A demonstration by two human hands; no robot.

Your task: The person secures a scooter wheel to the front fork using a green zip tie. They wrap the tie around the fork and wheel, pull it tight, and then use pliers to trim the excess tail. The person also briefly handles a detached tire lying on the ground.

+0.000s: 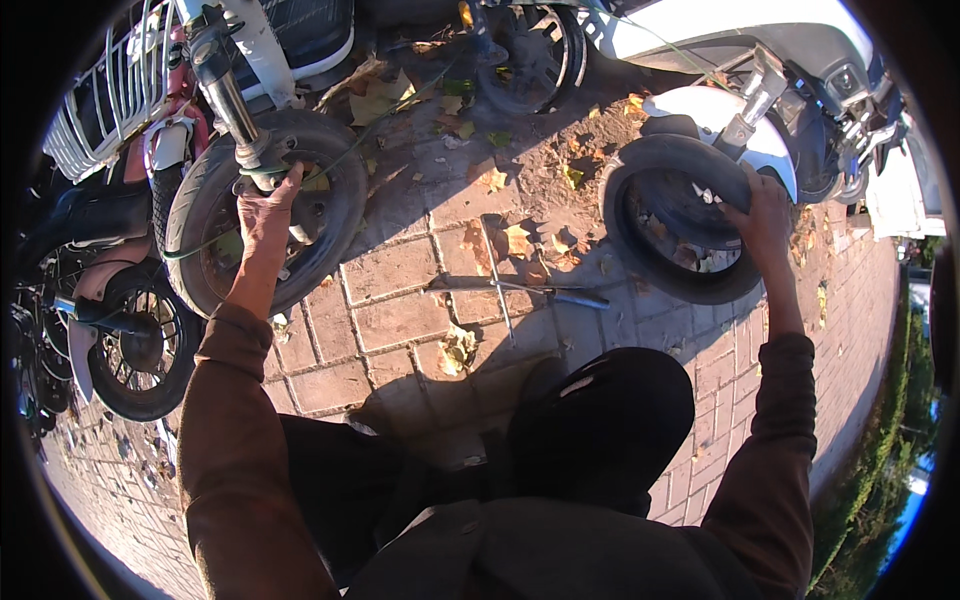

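Observation:
On the left, a scooter's chrome fork leg (228,95) runs down to a wheel with a worn black tyre (347,190). My left hand (266,215) is closed round the lower end of that fork, near the hub; its palm side is hidden. To the right, a loose black tyre (628,240) with an open middle leans close to a white mudguard (785,150). My right hand (765,212) grips its upper right edge, the thumb toward the opening. Between my hands, a thin metal rod (496,275) crosses a dark bar-like tool (575,297) on the paving.
Brick paving (395,270) with dry leaves (458,350) spreads before my knees. A pink two-wheeler with a wire basket (85,125) and another spoked wheel (135,340) crowd the left. A white scooter (740,30) stands at the back right, a dark wheel (530,60) beyond the leaves.

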